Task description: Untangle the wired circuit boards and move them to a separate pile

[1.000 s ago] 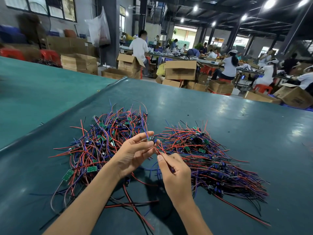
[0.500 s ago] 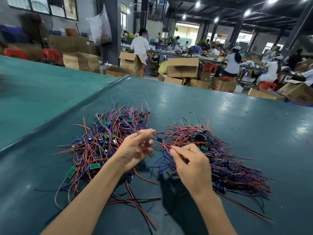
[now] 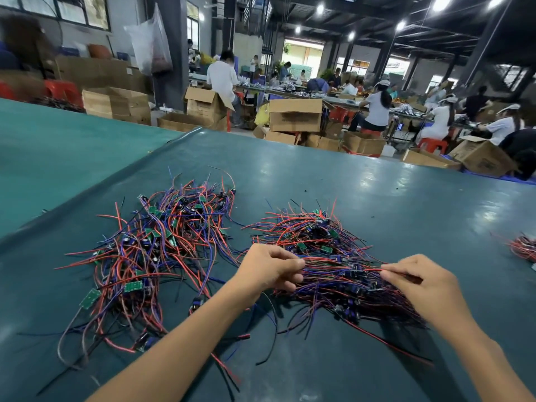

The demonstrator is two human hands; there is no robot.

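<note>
Open cardboard boxes (image 3: 295, 114) are stacked beyond the far edge of the table (image 3: 377, 192); their contents cannot be made out; the table is covered in dark green; two heaps of wired circuit boards are laid on it side by side; left heap (image 3: 162, 250): tangled, with green boards scattered among red, blue and black wires; right heap (image 3: 327, 245): wires laid mostly one way, its near side overlapped by both hands; left hand (image 3: 268, 269): fingers curled, wires pinched at that heap's left edge; right hand (image 3: 420, 282): a red wire (image 3: 372, 269) is pinched at the fingertips; small bundle (image 3: 525, 248): cut off by the right border, well apart.
</note>
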